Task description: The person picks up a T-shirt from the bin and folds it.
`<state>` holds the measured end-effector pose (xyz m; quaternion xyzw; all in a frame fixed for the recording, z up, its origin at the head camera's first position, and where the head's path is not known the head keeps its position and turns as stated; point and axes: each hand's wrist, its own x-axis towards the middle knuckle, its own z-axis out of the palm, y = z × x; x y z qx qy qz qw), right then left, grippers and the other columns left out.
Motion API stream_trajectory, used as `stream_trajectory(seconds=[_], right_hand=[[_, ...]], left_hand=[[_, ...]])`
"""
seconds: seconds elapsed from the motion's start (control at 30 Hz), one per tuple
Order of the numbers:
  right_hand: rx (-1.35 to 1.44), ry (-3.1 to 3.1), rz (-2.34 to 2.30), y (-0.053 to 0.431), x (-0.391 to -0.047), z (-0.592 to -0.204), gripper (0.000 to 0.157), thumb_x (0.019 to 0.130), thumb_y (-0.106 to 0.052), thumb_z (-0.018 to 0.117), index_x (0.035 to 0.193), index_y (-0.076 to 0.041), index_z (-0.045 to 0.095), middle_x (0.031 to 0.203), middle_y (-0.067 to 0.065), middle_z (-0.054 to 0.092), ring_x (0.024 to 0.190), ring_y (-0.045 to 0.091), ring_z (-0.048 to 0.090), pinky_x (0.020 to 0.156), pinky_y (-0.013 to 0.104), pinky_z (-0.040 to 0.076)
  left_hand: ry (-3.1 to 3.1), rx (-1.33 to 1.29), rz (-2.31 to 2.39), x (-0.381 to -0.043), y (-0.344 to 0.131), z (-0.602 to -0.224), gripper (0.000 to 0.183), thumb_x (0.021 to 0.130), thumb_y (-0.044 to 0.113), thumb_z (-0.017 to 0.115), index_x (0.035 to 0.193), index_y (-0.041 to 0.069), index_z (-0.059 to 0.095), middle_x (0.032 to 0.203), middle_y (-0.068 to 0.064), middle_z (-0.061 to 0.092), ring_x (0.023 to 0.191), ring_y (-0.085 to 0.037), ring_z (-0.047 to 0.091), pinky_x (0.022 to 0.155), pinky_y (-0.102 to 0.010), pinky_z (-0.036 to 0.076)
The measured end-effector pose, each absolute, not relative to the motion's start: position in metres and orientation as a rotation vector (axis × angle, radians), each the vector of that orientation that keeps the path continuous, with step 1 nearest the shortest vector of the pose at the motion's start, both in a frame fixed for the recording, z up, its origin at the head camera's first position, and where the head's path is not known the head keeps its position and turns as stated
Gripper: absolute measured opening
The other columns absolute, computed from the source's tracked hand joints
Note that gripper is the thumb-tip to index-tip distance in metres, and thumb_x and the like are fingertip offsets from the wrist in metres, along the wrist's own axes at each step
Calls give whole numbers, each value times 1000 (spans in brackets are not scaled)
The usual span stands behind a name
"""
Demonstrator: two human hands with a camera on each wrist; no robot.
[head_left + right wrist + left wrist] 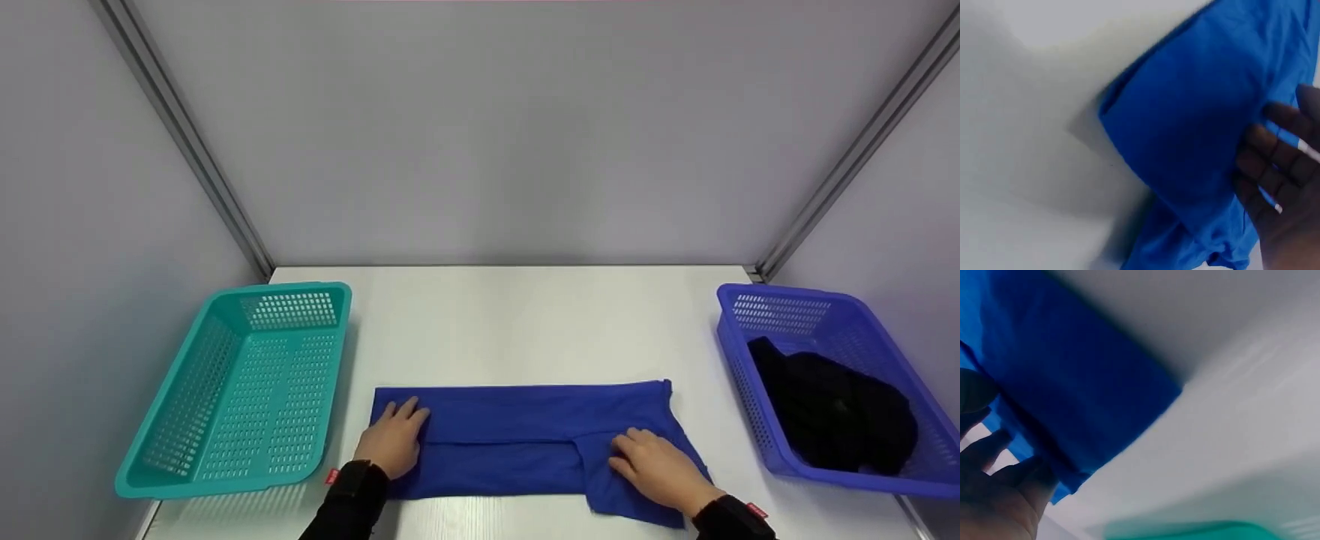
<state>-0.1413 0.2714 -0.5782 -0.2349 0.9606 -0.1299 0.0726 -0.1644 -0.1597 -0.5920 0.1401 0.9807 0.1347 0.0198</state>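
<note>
A blue garment point(499, 412) lies on the white table, folded into a long strip that runs left to right. At its right end a narrower flap, sleeve-like in shape, is folded down and juts past the near edge. My left hand point(390, 440) rests on the strip's left end, fingers spread over the cloth; in the left wrist view the fingertips point(1033, 467) meet the fabric near a corner. On the flap lies my right hand point(656, 469), its relaxed fingers point(1266, 163) touching the cloth in the right wrist view.
To the left stands a teal plastic basket point(341, 352) with slotted walls. A purple basket point(739, 375) at the right holds a heap of black cloth point(832, 405). Grey panels point(510, 135) close off the table point(525, 322) at the back and sides.
</note>
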Motion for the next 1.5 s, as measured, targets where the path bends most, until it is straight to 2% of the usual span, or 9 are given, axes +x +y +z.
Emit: stream_trajectory(seconds=[0.13, 0.27, 0.47, 0.63, 0.83, 0.93, 1.07, 1.33, 1.5], right_hand=[[-600, 3033, -132, 257, -141, -579, 43, 96, -37, 69, 120, -2, 69, 106, 13, 65, 107, 36, 65, 108, 69, 34], [-432, 3027, -74, 246, -144, -582, 58, 99, -50, 61, 137, -7, 63, 128, 25, 63, 119, 49, 61, 108, 81, 17], [-260, 2869, -319, 235, -164, -590, 79, 98, -66, 49, 154, -9, 45, 157, 36, 33, 139, 67, 26, 103, 87, 10], [-373, 2829, -482, 226, -179, -597, 69, 101, -46, 60, 155, -9, 41, 166, 23, 23, 150, 58, 11, 107, 84, 8], [-664, 2722, -604, 207, -189, -603, 62, 95, -8, 57, 155, -11, 42, 162, 7, 39, 155, 45, 12, 113, 78, 2], [-804, 2635, -628, 196, -191, -602, 69, 92, 7, 49, 158, -12, 38, 151, 6, 53, 154, 46, 14, 114, 76, 4], [-997, 2590, -559, 182, -191, -593, 64, 95, 14, 45, 154, -13, 45, 148, 8, 57, 152, 45, 24, 117, 71, 14], [-795, 3151, -448, 167, -181, -589, 36, 95, -2, 62, 131, -4, 65, 157, 19, 44, 142, 49, 40, 109, 75, 27], [-1230, 3184, -475, 157, -158, -598, 36, 88, -2, 66, 123, -6, 68, 145, 19, 58, 134, 41, 54, 106, 62, 43]], left_hand=[[3103, 487, 297, -161, -159, -589, 44, 86, 15, 76, 127, 5, 66, 128, -23, 61, 112, -48, 60, 83, -61, 55], [3100, 550, 230, -159, -161, -588, 44, 84, 23, 79, 123, 6, 66, 117, -21, 59, 102, -42, 59, 83, -58, 54], [3016, 657, 282, -158, -163, -589, 45, 87, 26, 77, 129, 13, 68, 121, -20, 56, 113, -40, 56, 94, -57, 50], [2925, 801, 390, -158, -155, -589, 46, 90, 16, 73, 136, 17, 66, 129, -16, 54, 128, -37, 52, 105, -52, 48], [2885, 1011, 451, -161, -137, -595, 67, 88, 16, 79, 148, 24, 50, 141, -9, 48, 126, -31, 57, 102, -47, 51], [2894, 1102, 367, -163, -125, -599, 89, 85, 30, 84, 159, 34, 34, 158, -10, 35, 116, -31, 60, 96, -47, 54], [2901, 1186, 120, -164, -109, -599, 91, 85, 56, 78, 160, 42, 29, 171, -2, 16, 113, -30, 59, 93, -46, 54], [3136, 878, 14, -167, -65, -619, 73, 83, 65, 71, 149, 40, 51, 153, 5, 49, 119, -36, 59, 87, -52, 54], [3353, 489, 177, -169, -46, -628, 60, 80, 48, 81, 135, 30, 63, 136, -9, 58, 87, -38, 67, 64, -49, 57]])
